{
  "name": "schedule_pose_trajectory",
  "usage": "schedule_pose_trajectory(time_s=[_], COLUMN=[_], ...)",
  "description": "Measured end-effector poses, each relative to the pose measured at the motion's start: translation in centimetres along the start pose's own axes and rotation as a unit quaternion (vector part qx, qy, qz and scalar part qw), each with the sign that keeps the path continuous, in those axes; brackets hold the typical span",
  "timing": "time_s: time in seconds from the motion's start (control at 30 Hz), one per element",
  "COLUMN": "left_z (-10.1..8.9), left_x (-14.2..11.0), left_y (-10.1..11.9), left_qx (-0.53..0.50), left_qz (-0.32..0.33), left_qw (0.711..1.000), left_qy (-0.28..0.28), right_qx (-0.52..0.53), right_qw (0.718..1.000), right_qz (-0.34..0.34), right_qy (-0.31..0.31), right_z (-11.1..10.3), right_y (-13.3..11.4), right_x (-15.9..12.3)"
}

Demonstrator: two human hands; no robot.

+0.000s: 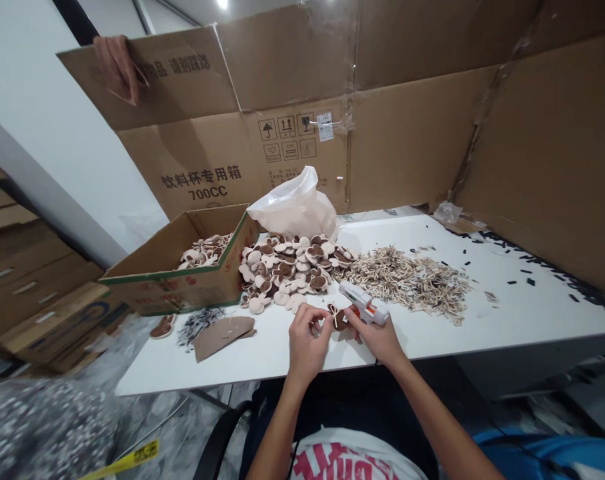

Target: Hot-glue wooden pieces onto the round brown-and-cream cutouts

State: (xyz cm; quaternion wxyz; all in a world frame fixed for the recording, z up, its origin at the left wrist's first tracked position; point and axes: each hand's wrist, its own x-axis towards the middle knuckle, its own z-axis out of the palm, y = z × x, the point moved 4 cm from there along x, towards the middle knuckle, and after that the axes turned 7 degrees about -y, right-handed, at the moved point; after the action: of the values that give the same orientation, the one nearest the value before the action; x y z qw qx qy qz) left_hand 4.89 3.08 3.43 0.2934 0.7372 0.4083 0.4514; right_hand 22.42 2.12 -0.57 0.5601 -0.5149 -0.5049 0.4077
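Observation:
My right hand [379, 339] is closed round a white hot glue gun [363, 301] with orange parts, nozzle pointing up and left. Its fingertips also steady a small brown felt piece [339, 321]. A cream string bow [334, 312] lies on that piece. From the other side my left hand [309, 331] is closed in a pinch, thumb and forefinger at the bow's left edge. Just beyond the hands spreads a heap of brown and cream felt shapes [295, 267]. Right of it lies a pile of cream string pieces [412, 277].
An open carton [175, 293] with more felt shapes stands left, beside a white plastic bag [302, 207]. Cardboard scraps [222, 337] lie near the front edge. Black bits [531, 282] are scattered right. Tall cardboard [412, 140] walls the back; another person's hand [119, 69] grips its top.

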Motion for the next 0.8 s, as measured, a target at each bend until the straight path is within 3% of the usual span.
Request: schedule_pose_trajectory(time_s=[0.27,0.47,0.7,0.8], left_z=[-0.2,-0.5,0.4,0.5], left_x=[0.0,-0.1,0.1,0.2], left_y=[0.3,-0.5,-0.4,-0.3], left_qx=[0.011,-0.039,-0.020,-0.017], left_qz=[0.010,-0.033,-0.055,-0.050], left_qw=[1.000,0.998,0.995,0.994], left_qy=[0.006,0.040,-0.076,-0.093], right_qx=[-0.013,-0.010,-0.017,-0.016], right_qw=[1.000,1.000,0.999,0.999], right_qz=[-0.009,-0.006,-0.005,0.000], right_qy=[0.005,-0.001,-0.032,-0.039], right_z=[-0.1,-0.2,0.0,0.0], right_y=[-0.3,0.1,-0.6,-0.8], right_x=[0.0,0.0,-0.3,-0.4])
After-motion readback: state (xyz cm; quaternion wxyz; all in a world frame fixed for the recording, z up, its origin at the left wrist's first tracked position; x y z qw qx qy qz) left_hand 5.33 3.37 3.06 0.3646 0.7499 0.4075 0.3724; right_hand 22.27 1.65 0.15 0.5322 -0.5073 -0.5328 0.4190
